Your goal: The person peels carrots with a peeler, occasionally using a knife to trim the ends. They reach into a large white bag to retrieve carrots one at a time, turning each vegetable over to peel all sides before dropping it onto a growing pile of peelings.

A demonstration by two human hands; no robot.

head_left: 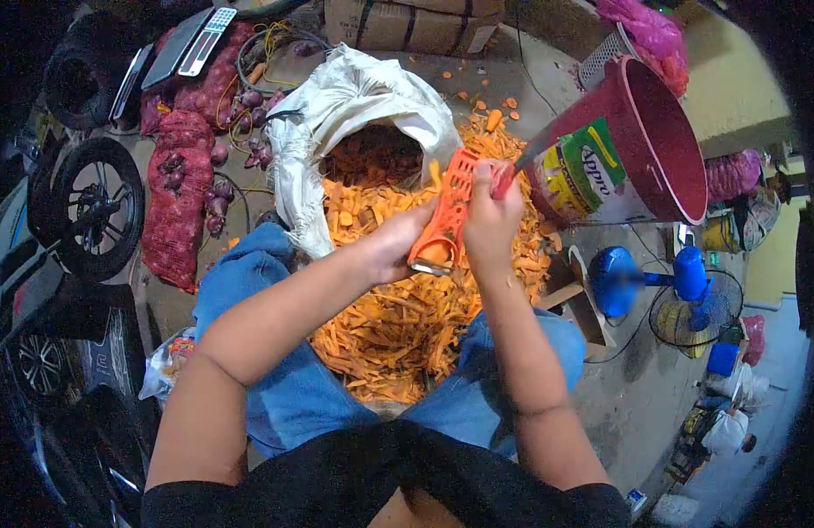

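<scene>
Both of my hands meet over a heap of orange peelings and pieces (389,326) between my legs. My left hand (402,242) is closed around the lower part of an orange perforated tool (452,198), with an orange piece showing at its lower end. My right hand (495,211) is closed on a red handle (503,179) beside the tool's upper end; a dark blade seems to extend from it toward the bucket. Behind the heap, a white woven sack (363,92) lies with its mouth open toward me.
A large red bucket (627,145) leans at the right, near a blue fan (613,282). Red net bags of onions (174,207) and a motorcycle wheel (99,209) are at the left. A cardboard box (416,26) stands at the back.
</scene>
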